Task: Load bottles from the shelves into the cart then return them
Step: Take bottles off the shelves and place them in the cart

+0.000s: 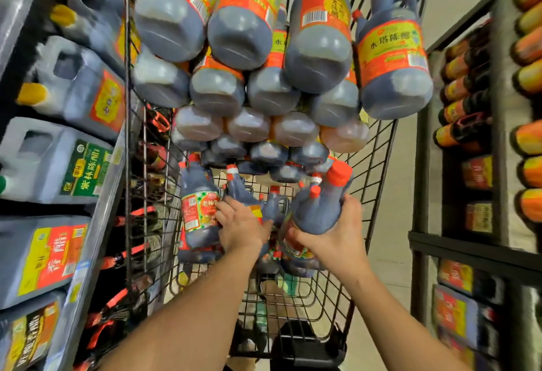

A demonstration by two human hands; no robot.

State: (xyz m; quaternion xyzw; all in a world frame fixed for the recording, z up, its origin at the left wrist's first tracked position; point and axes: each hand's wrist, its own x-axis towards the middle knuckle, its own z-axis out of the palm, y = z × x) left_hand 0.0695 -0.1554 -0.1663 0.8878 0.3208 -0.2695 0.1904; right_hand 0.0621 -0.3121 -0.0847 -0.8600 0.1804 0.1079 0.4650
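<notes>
Right hand [337,241] grips bottle [318,209] inside cart [378,165]; left hand [240,227] against neighbouring bottles [199,209], grip unclear; stack [272,89] fills far end.

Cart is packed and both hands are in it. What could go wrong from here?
The stacked bottles are piled high in the wire cart; a bump may topple them. The right hand alone grips the red-capped bottle; it might slip. The left hand sits among packed bottles, risking a pinch.

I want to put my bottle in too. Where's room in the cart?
Only the near end looks free: bare wire mesh on the near side of the bottle in the right hand. The cart's far end is piled high with bottles.
</notes>
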